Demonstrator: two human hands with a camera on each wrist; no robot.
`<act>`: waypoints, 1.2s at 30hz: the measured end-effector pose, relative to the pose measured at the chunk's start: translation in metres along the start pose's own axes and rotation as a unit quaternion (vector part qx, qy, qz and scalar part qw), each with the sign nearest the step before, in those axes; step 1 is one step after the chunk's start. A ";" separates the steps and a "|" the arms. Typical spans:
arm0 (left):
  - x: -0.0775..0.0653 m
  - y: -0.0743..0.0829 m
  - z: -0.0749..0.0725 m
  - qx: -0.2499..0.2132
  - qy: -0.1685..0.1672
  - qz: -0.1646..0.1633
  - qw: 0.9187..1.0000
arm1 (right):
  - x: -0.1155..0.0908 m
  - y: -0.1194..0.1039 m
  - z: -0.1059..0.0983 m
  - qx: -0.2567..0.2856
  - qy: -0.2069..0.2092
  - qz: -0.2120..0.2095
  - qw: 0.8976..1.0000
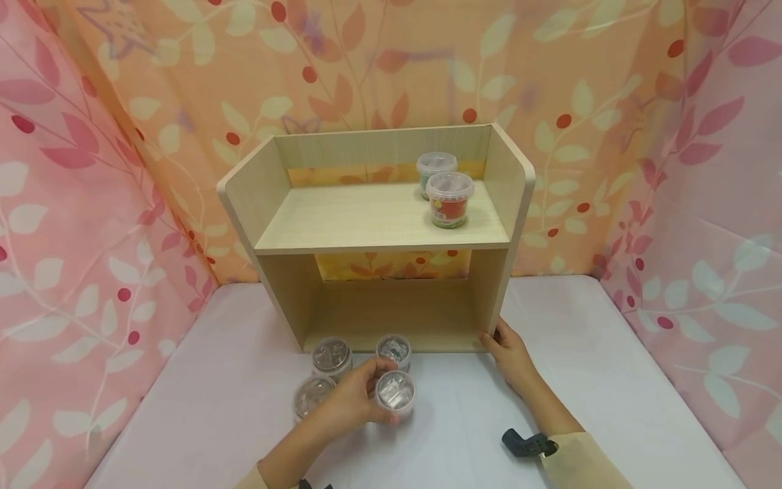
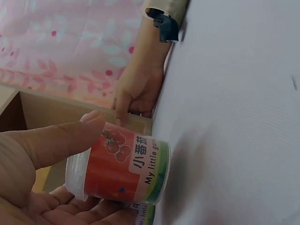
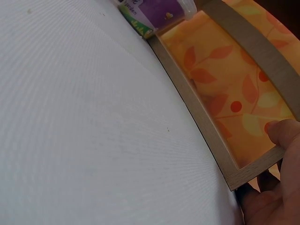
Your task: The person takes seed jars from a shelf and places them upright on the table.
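Note:
My left hand (image 1: 354,399) grips a small plastic cup with a clear lid (image 1: 396,391) between thumb and fingers, in front of the wooden shelf. In the left wrist view this cup (image 2: 124,164) shows a red tomato label with green at its base, close over the white tabletop. Right behind it stands another lidded cup (image 1: 394,348). At the shelf's lower right front corner, my right hand (image 1: 513,358) holds the side panel, thumb on the inner face and fingers outside, as the right wrist view also shows. The two-tier shelf (image 1: 379,248) stands upright.
Two more lidded cups, one behind (image 1: 332,354) and one nearer (image 1: 313,395), stand left of my left hand. On the upper tier are a red-labelled cup (image 1: 450,200) and a teal one (image 1: 435,163). A purple-labelled cup (image 3: 159,14) shows in the right wrist view. Patterned cloth surrounds the table.

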State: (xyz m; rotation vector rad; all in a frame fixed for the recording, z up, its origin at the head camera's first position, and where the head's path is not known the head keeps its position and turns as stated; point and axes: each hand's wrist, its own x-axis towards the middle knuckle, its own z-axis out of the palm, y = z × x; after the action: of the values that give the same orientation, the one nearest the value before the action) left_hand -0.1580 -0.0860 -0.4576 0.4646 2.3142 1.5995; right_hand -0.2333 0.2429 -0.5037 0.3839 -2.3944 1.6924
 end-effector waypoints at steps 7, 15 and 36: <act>0.002 -0.008 -0.001 0.002 -0.006 -0.005 1.000 | 0.004 0.024 0.002 0.008 -0.004 0.014 1.000; 0.000 -0.010 -0.005 0.013 -0.003 -0.013 1.000 | 0.005 0.034 0.002 -0.007 0.005 0.006 1.000; -0.001 -0.010 0.000 0.047 0.008 -0.030 0.998 | -0.001 0.006 0.000 -0.021 0.002 0.009 1.000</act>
State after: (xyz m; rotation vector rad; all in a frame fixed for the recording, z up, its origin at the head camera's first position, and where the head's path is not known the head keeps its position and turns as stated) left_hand -0.1583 -0.0899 -0.4671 0.4010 2.3995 1.4772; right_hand -0.2345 0.2447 -0.5097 0.3525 -2.4338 1.6457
